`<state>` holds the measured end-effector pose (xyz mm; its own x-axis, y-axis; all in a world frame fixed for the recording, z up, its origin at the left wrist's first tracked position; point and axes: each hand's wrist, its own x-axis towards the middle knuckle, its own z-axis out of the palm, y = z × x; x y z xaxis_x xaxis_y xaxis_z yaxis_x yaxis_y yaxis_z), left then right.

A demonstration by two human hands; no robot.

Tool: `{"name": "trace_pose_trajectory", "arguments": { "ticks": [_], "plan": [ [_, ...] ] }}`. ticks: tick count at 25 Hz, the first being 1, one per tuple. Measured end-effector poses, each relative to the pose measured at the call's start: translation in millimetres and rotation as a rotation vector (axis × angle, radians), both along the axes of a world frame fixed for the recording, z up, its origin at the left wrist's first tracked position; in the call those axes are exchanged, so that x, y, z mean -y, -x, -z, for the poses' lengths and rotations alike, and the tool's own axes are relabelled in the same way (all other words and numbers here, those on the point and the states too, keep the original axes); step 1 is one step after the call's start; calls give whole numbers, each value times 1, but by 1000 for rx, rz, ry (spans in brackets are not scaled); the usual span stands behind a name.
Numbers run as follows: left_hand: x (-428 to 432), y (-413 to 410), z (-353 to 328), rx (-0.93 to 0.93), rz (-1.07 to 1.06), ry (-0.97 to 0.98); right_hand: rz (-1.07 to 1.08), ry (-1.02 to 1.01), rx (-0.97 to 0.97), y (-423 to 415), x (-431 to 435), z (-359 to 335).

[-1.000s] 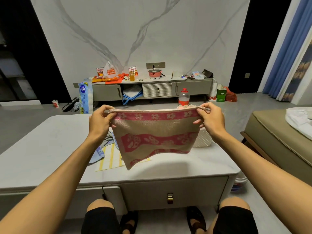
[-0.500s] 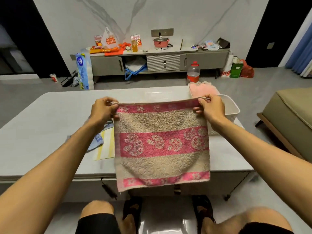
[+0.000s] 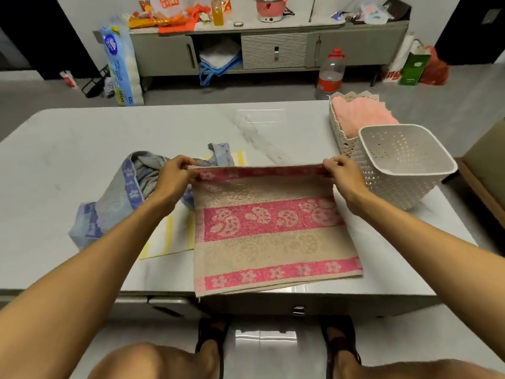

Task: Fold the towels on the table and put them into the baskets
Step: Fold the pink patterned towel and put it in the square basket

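**Far hem of the pink-and-beige striped terry towel (image 3: 273, 233) pinched at both corners, the rest lying flat on the white marble table (image 3: 82, 138).**

From the grip the towel spreads toward 6 o'clock, its near hem at the table's front edge. The held hem runs from 9 to 3 o'clock. The left hand (image 3: 175, 176) is clamped on the far-left corner and the right hand (image 3: 341, 176) on the far-right one, fingers curled over the pink border. The white perforated plastic basket (image 3: 390, 184) stands at 3 o'clock, nearer the right hand.

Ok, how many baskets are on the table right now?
2. A woven basket, far right, holds a pink towel; a white perforated basket stands just in front of it. No others visible.
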<state>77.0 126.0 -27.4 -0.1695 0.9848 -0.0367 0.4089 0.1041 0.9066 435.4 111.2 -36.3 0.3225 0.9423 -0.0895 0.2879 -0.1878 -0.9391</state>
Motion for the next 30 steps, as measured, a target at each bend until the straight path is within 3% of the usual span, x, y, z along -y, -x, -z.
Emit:
{"name": "trace_pose_trajectory", "arguments": {
  "ticks": [2, 5, 9, 12, 21, 26, 30],
  "plan": [
    [31, 1, -9, -21, 66, -13, -1, -19, -182, -4, 29, -12],
    [97, 4, -16, -128, 186, 0, -22, 23, -232, -14, 90, -16],
    [171, -4, 11, -373, 324, 20, -67, 159, -74, -23, 156, 24],
    [195, -9, 34, -464, 342, 26, -104, 150, 79, -26, 174, 44],
    [198, -4, 47, -637, 577, -253, -69, 103, 129, -24, 175, 48],
    [194, 0, 58, -736, 663, -150, -153, 89, 493, -17, 179, 54],
    [181, -13, 43, -910, 582, -102, -181, 143, 1058, -10, 173, 44]
  ]
}}
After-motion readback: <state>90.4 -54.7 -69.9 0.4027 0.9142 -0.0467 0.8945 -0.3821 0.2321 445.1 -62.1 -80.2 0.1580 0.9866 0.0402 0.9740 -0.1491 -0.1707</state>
